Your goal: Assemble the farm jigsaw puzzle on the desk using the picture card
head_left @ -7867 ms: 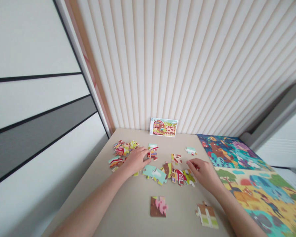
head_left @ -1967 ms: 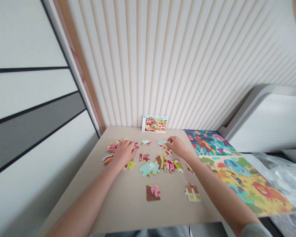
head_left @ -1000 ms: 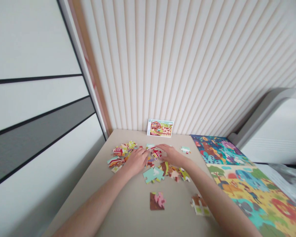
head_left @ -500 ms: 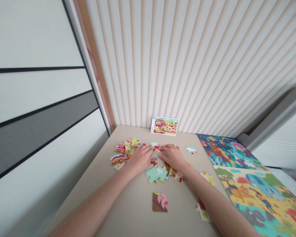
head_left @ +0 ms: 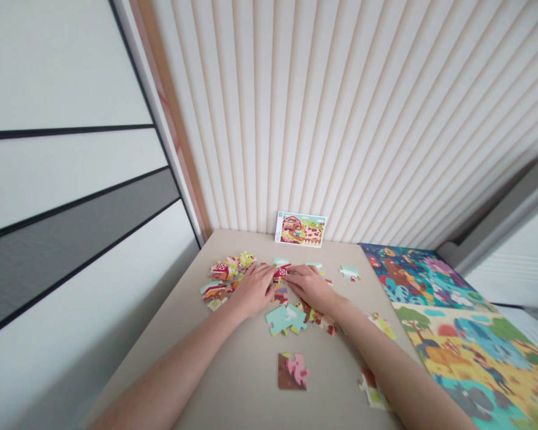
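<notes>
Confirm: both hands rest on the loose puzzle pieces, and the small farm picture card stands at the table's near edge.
Wrong edge. The head view shows the small rectangular farm picture card standing at the far edge of the beige table. The left hand and right hand rest on the colourful puzzle pieces.

Bare forearms rise from the bottom corners to frame centre; left hand (head_left: 251, 290) and right hand (head_left: 312, 288) lie palm down, fingers loosely extended, fingertips almost meeting.
</notes>
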Tool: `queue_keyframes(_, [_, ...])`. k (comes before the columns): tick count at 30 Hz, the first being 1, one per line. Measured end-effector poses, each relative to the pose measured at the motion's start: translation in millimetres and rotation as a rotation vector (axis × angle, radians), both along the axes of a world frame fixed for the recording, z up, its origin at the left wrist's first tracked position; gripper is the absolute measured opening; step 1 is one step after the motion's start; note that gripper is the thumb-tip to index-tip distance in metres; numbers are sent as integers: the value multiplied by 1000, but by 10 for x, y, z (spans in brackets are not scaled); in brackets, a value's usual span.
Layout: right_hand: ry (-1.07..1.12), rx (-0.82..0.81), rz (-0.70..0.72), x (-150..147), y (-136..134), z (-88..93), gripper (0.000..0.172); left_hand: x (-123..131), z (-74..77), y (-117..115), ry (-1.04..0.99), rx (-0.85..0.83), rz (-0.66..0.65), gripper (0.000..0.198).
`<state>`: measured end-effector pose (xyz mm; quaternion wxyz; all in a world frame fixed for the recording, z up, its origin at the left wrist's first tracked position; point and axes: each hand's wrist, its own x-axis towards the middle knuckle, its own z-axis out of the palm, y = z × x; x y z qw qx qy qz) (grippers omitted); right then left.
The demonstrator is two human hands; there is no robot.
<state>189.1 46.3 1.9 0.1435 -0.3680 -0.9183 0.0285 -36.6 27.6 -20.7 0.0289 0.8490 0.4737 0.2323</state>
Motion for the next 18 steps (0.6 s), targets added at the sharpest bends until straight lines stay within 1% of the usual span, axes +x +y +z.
queue_keyframes(4, [-95,80,64,-44,-18,36,29,-4,-8,3,-24,-45,-8,46])
queue_keyframes(8, [-138,106,120,-22,-33,66,27,-7,-19,5,-21,-67,-19,49])
queue_keyframes(12, [-88,81,107,-19,-34,54,26,-15,-29,13,-2,-60,-33,47])
queue_keyframes(18, [46,31,58,-41,-3,-62,26,-25,-22,26,31,-33,-30,44])
